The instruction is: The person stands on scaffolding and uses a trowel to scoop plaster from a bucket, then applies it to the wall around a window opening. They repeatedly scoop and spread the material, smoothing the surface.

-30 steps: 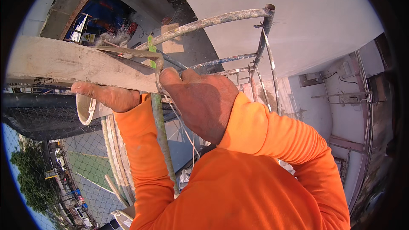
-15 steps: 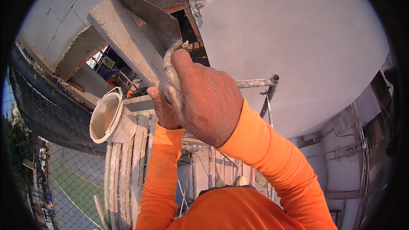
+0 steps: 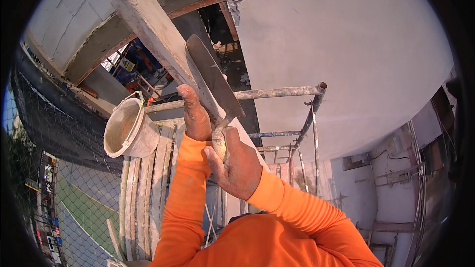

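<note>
A long, straight pale bar (image 3: 157,28), rectangular and smeared with dry mortar, slants from the upper left down toward my chest. My left hand (image 3: 197,118) is closed around its lower part from the left, thumb up; the other fingers are mostly hidden behind it. My right hand (image 3: 236,165) grips the worn, mortar-caked handle of a trowel (image 3: 213,76). The trowel's grey metal blade lies along the bar's right side, close against it; whether it touches along its whole length I cannot tell.
A mortar-stained bucket (image 3: 131,128) stands on scaffold planks (image 3: 143,193) at left. Scaffold pipes (image 3: 282,92) cross ahead. A smooth grey wall (image 3: 341,44) fills the right, beside a rough-edged opening (image 3: 217,29). Wire mesh (image 3: 84,207) hangs at left, with a court far below.
My right hand has drawn the trowel down toward me, its blade now lower along the bar's right side. The bar and my left hand have shifted slightly; more of the left hand shows.
</note>
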`<state>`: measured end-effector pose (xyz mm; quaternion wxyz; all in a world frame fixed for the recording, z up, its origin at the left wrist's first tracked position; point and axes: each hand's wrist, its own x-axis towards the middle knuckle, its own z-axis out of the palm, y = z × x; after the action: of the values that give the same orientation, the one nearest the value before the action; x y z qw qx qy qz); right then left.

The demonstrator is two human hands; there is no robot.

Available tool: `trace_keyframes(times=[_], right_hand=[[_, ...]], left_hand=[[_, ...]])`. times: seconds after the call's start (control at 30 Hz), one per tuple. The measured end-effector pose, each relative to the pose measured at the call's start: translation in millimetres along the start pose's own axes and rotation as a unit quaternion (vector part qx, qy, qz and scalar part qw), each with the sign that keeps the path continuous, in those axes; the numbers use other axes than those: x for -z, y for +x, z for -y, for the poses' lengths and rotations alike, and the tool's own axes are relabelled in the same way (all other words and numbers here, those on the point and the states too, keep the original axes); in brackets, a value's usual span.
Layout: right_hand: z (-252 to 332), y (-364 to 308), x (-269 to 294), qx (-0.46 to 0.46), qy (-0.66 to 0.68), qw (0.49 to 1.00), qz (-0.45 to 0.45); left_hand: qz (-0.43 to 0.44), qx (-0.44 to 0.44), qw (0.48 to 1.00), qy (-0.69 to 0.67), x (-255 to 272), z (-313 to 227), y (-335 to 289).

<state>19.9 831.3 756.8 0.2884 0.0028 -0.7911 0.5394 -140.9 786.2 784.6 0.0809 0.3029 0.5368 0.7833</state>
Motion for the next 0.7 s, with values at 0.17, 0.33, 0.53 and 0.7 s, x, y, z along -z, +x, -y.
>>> trace_keyframes(times=[0.17, 0.33, 0.53, 0.7], right_hand=[[-23, -34, -4, -0.088, -0.031, 0.995, 0.04], [-33, -17, 10, 0.073, -0.139, 0.987, -0.034], [-16, 19, 16, 0.084, -0.198, 0.976, -0.023], [-28, 20, 5, 0.077, -0.04, 0.996, -0.027]], left_hand=[[-0.053, -0.07, 0.995, 0.044, 14, 9, 4], [-0.021, -0.001, 1.0, -0.004, 28, 11, 3], [-0.105, 0.001, 0.994, 0.008, 17, 10, 8], [-0.129, -0.029, 0.989, 0.071, 10, 14, 5]])
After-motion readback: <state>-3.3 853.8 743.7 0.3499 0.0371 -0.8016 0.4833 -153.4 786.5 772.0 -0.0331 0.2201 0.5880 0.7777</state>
